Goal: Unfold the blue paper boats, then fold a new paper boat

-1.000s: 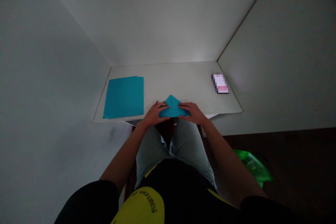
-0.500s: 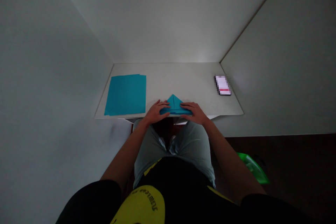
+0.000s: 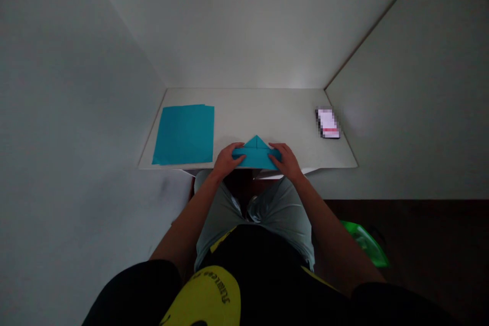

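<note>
Teal paper stack (image 3: 184, 133), phone (image 3: 328, 123), green bag (image 3: 364, 242).

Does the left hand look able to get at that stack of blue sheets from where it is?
Probably yes. The left hand rests on the folded paper, and the stack lies flat just to its left on the same table, with nothing visible between them.

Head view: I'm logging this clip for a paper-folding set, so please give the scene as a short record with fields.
surface: white table set in a wall corner
left hand: left hand on the left end of the folded blue paper, fingers laid over its edge
right hand: right hand on the right end of the same paper
paper shape: triangle peak pointing away, band folded across its base
also on table: stack of blue sheets at left; phone at right
floor: green bag at right
</note>
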A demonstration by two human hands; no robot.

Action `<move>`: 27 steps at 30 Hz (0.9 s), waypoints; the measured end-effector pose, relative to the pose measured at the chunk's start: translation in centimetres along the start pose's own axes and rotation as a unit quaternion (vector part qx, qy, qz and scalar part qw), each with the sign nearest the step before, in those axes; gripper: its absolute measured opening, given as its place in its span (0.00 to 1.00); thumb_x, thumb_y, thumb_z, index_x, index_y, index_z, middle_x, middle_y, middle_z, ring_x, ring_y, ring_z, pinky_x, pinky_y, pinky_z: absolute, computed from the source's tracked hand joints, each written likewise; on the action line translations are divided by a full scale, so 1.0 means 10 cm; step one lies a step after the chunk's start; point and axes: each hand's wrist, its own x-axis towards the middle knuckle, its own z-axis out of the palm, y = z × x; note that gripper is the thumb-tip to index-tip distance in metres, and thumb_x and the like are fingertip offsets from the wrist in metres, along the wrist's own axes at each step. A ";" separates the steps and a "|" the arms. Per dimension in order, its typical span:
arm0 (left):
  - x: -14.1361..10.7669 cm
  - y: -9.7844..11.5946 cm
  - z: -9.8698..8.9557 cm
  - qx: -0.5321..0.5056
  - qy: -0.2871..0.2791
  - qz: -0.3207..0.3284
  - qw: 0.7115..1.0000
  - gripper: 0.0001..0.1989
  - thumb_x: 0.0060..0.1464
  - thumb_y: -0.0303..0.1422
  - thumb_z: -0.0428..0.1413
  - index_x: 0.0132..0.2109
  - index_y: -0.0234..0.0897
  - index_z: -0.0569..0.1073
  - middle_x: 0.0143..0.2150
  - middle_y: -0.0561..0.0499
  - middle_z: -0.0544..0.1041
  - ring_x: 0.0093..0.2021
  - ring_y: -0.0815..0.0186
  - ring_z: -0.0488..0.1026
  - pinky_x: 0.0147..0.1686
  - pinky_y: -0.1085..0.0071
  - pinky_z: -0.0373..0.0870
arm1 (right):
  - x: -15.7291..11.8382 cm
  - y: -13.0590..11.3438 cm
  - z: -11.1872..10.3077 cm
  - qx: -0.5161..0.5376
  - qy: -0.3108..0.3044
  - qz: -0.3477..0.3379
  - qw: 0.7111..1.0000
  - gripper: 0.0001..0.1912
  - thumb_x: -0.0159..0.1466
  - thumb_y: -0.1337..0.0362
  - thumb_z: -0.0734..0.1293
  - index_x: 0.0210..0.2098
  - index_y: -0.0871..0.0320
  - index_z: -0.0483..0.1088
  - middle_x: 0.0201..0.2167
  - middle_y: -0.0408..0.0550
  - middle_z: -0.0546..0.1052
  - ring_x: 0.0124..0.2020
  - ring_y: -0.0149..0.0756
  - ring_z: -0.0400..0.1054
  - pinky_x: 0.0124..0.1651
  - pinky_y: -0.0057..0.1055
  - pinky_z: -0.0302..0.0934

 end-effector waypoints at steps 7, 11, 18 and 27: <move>0.00 0.03 0.02 0.076 0.023 0.069 0.994 0.14 0.64 0.31 0.64 0.56 0.43 0.82 0.61 0.44 0.78 0.64 0.54 0.73 0.68 0.53 0.71 | -0.12 -0.07 0.02 -0.148 0.016 -0.035 0.988 0.14 0.76 0.59 0.66 0.56 0.46 0.82 0.59 0.52 0.81 0.59 0.52 0.70 0.62 0.52 0.63; -0.09 0.07 -0.03 0.134 -0.029 0.076 0.988 0.12 0.70 0.35 0.60 0.56 0.45 0.83 0.59 0.46 0.83 0.62 0.53 0.74 0.67 0.48 0.70 | -0.30 -0.12 0.00 -0.164 -0.016 -0.061 0.984 0.17 0.77 0.61 0.64 0.61 0.46 0.78 0.60 0.50 0.82 0.58 0.49 0.72 0.60 0.49 0.63; -0.37 0.04 -0.09 0.151 -0.093 0.128 0.976 0.37 0.58 0.46 0.71 0.71 0.46 0.74 0.73 0.43 0.73 0.80 0.43 0.55 0.78 0.35 0.51 | -0.58 -0.09 -0.05 -0.143 -0.048 -0.045 0.987 0.34 0.71 0.56 0.70 0.75 0.44 0.64 0.71 0.51 0.73 0.68 0.59 0.67 0.68 0.59 0.60; -0.51 0.05 -0.08 0.128 -0.027 0.069 0.989 0.09 0.68 0.36 0.61 0.51 0.47 0.85 0.56 0.46 0.85 0.64 0.51 0.75 0.68 0.45 0.69 | -0.51 -0.17 -0.22 -0.110 -0.040 -0.010 0.993 0.14 0.73 0.61 0.67 0.55 0.45 0.81 0.51 0.50 0.86 0.53 0.52 0.76 0.58 0.54 0.65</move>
